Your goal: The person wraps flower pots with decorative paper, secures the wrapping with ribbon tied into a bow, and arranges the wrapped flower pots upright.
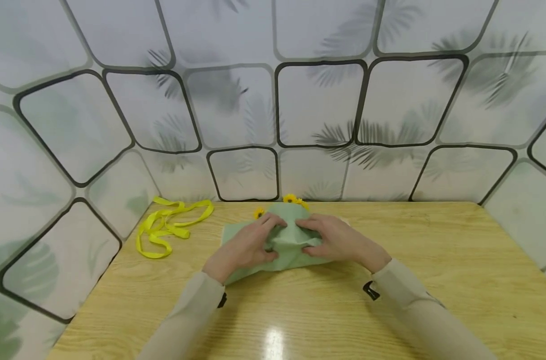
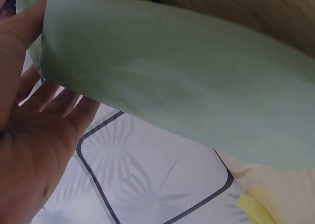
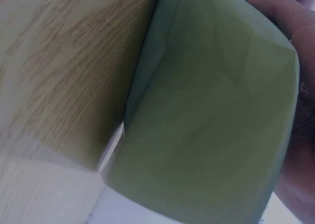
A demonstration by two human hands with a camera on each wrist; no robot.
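A sheet of pale green wrapping paper [image 1: 291, 232] is bunched up near the back of the table, with yellow flowers [image 1: 289, 198] showing past its far edge. My left hand [image 1: 250, 243] holds the paper's left side; in the left wrist view the thumb lies on one face and the fingers [image 2: 59, 98] on the other. From the right, my right hand [image 1: 338, 237] grips the paper, its thumb on the near fold and other fingers over the top. In the right wrist view the paper [image 3: 206, 120] hides much of that hand. The flowers' stems are hidden.
A loose yellow ribbon [image 1: 153, 232] lies in loops at the table's back left. The wooden table [image 1: 435, 250] meets a patterned white curtain or wall covering [image 1: 318, 105] behind and at both sides.
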